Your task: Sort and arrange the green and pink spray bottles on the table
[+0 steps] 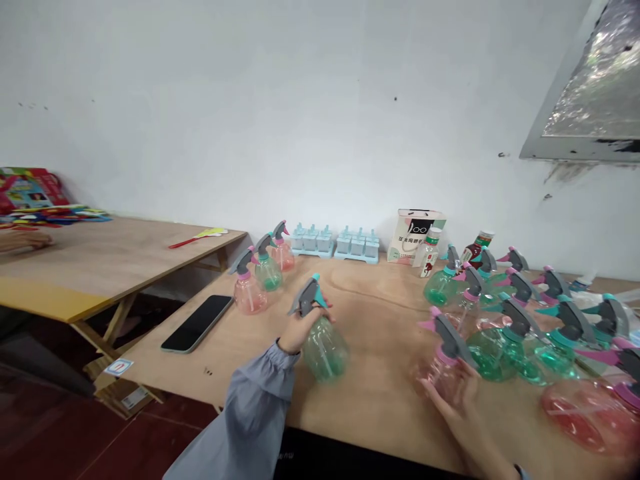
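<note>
My left hand (pixel 304 328) is closed round the neck of a green spray bottle (pixel 326 355), which has a grey head and a turquoise nozzle and tilts slightly. At the right, my right hand (pixel 457 390) grips the body of a pink spray bottle (pixel 440 370) with a grey and pink head. Beside that hand a green spray bottle (pixel 493 353) stands at the edge of a crowd of several green and pink ones. Left of my left hand are a pink spray bottle (pixel 250 293), a green one (pixel 269 272) and another pink one (pixel 283 255).
A phone (pixel 198 324) lies on the table's left part. Along the wall stand two light blue popsicle moulds (pixel 311 241), a printed box (pixel 406 237) and small labelled bottles (pixel 429 253). On the neighbouring table (pixel 150 250) are a red-and-yellow utensil (pixel 197 237) and another person's hand (pixel 25 240).
</note>
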The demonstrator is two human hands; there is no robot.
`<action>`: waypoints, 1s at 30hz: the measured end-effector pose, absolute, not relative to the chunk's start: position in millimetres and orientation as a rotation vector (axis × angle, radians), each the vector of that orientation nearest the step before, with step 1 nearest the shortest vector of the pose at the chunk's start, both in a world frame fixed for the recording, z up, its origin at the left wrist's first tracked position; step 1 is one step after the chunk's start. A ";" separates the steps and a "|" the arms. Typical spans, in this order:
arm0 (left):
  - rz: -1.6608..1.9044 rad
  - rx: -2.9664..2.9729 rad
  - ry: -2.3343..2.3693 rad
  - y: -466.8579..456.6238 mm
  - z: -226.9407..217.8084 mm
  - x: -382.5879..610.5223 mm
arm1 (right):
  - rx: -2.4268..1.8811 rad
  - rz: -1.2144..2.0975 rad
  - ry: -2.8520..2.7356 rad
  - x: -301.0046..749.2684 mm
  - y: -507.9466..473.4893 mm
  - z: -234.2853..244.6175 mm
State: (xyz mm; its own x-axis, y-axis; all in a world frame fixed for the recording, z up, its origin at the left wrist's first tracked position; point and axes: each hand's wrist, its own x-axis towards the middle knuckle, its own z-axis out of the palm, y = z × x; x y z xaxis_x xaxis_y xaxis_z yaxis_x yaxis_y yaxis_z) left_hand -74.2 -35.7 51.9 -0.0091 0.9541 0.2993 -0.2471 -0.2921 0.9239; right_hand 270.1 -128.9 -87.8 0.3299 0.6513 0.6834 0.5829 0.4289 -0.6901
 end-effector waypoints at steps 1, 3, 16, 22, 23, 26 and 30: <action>1.455 1.292 0.822 -35.9 51.4 -73.3 | -1.242 0.070 -1.352 260.3 -113.2 -83.9; 1.427 1.338 0.815 -35.4 50.3 -72.0 | -1.259 0.103 -1.408 241.3 -82.4 -75.1; 1.530 1.204 0.889 -32.2 50.5 -69.7 | -1.128 0.359 -1.404 193.4 -1.0 -70.1; 1.389 1.325 0.874 -33.5 59.5 -70.1 | -1.087 0.395 -1.408 194.2 -1.1 -78.6; 1.415 1.337 0.880 -34.1 60.1 -69.9 | -1.085 0.395 -1.409 194.2 -0.9 -78.9; 1.508 1.267 0.905 -36.0 60.1 -69.1 | -1.078 0.392 -1.409 193.9 -1.1 -78.8; 1.370 1.336 0.862 -40.1 61.5 -70.1 | -1.086 0.402 -1.406 193.4 -2.7 -78.2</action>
